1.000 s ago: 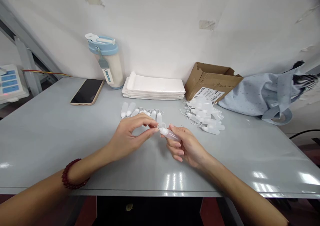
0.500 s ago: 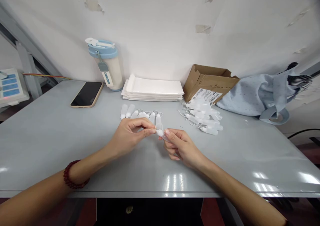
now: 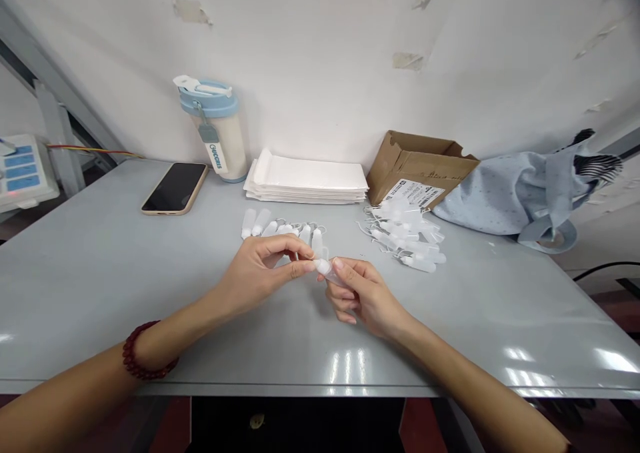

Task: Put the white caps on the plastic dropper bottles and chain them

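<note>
Between my two hands is a small translucent plastic bottle (image 3: 334,277) with a white tip, held slanted just above the table. My right hand (image 3: 364,293) grips its body between thumb and curled fingers. At the tip, my left hand (image 3: 270,266) has thumb and forefinger pinched together; whether they hold a cap or the thin loop is too small to see. Just behind my hands lies a row of similar bottles (image 3: 261,221), several with thin white loops, partly hidden by my left fingers. To the right is a loose pile of such bottles (image 3: 407,229).
A stack of white envelopes (image 3: 310,176) lies by the wall. Left of it are a cream tumbler (image 3: 230,146) with a blue lid and a phone (image 3: 175,187). An open cardboard box (image 3: 420,169) and a light blue cloth bag (image 3: 500,193) stand behind the pile.
My hands stay almost in the same place, still joined at the bottle's tip. The left fingertips have shifted very slightly right; the view has moved a little.
</note>
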A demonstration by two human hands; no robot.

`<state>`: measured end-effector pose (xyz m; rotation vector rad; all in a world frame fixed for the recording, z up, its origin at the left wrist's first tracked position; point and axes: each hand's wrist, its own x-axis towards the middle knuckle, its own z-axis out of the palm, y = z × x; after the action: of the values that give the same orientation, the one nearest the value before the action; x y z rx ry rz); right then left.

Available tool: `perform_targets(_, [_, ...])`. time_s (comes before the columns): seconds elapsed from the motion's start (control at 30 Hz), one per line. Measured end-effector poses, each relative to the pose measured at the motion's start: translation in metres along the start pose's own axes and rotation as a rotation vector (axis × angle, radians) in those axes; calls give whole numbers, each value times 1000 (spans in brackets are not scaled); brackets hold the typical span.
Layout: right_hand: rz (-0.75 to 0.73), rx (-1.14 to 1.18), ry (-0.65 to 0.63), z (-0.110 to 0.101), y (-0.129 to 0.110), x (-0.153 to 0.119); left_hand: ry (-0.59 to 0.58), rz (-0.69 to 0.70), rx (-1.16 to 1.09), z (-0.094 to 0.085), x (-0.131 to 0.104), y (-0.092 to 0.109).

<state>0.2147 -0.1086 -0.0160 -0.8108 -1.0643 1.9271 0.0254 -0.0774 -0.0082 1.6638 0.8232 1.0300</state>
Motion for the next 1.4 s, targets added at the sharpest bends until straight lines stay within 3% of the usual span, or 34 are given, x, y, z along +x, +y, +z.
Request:
perform_targets(0.33, [25, 30, 14, -1, -2, -1, 68, -54, 11, 0, -2, 3])
perform_targets(0.6, [39, 56, 4, 2, -3, -2, 67, 36, 2, 1, -1, 3])
perform_targets(1.1, [27, 87, -37, 4, 1, 0, -9, 39, -216, 3, -2, -4])
perform_targets(1.4, [47, 111, -39, 3, 3, 1, -8, -41, -201, 6, -3, -4])
